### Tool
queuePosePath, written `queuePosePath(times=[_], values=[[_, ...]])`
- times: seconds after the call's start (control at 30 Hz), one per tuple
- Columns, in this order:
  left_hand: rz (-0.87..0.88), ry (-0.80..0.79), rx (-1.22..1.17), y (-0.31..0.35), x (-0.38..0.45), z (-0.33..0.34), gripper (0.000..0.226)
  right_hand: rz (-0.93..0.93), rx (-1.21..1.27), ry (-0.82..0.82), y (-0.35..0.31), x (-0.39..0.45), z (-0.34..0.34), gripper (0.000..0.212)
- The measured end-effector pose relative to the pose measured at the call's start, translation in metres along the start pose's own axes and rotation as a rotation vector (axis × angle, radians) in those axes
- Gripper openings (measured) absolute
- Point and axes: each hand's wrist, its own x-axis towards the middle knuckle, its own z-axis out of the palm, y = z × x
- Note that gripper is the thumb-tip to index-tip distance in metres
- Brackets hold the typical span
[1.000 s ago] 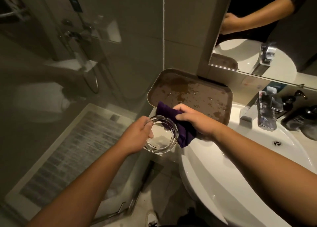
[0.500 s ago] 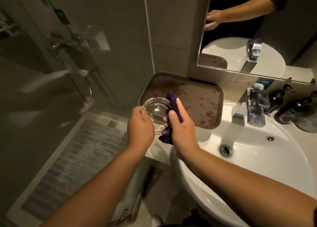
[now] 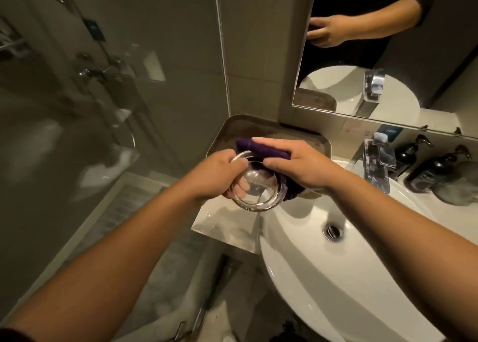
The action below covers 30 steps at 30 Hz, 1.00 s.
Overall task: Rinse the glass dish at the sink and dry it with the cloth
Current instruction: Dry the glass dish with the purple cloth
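Observation:
A round clear glass dish (image 3: 261, 195) is held over the counter corner, just left of the white sink (image 3: 362, 238). My left hand (image 3: 217, 176) grips its left rim, with fingers showing through the glass. My right hand (image 3: 300, 166) presses a purple cloth (image 3: 258, 148) against the far and right side of the dish. Part of the cloth hangs below the dish on the right. The cloth's middle is hidden under my right hand.
A brown tray (image 3: 232, 127) lies behind my hands against the wall. The faucet (image 3: 375, 163) and two dark pump bottles (image 3: 434, 171) stand at the right. A mirror (image 3: 388, 57) hangs above. A glass shower screen (image 3: 103, 109) is to the left.
The dish has turned from tilted on edge to nearly level, and the cloth has shifted from its right edge round to its far side. The camera has moved closer.

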Motion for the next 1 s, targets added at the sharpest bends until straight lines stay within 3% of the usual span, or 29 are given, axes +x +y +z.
queuePosePath(times=[0.07,0.13,0.23,0.37,0.47,0.57,0.7,0.83,0.9,1.0], values=[[0.035,0.050,0.075,0.002,0.000,0.004,0.021,-0.011,-0.028,-0.058,-0.008,0.002,-0.004,0.048],[0.060,0.159,0.102,0.000,0.000,0.009,0.022,-0.020,0.030,0.009,-0.008,0.002,0.000,0.045],[0.045,0.334,-0.003,-0.005,-0.002,0.020,0.021,0.022,0.180,0.218,-0.001,-0.004,0.016,0.042],[0.071,0.685,-0.230,-0.001,-0.003,0.050,0.023,0.012,0.380,0.671,0.003,-0.011,0.070,0.044],[0.069,0.781,-0.369,0.000,-0.004,0.070,0.022,-0.029,0.487,0.797,-0.001,-0.014,0.087,0.043],[0.039,0.682,-0.362,-0.009,-0.006,0.069,0.020,0.004,0.451,0.695,0.002,-0.017,0.071,0.048],[0.020,0.326,-0.350,-0.003,0.002,0.040,0.015,-0.027,0.175,0.531,0.001,-0.013,0.028,0.048],[0.056,0.065,-0.034,0.020,0.004,0.010,0.020,0.006,-0.079,0.210,-0.013,-0.006,-0.012,0.042],[0.069,0.047,0.049,0.026,0.003,0.011,0.022,0.001,-0.104,0.080,-0.021,-0.003,-0.018,0.040],[0.117,0.193,0.072,0.024,0.003,0.019,0.024,-0.013,-0.065,0.085,-0.026,0.000,-0.020,0.039]])
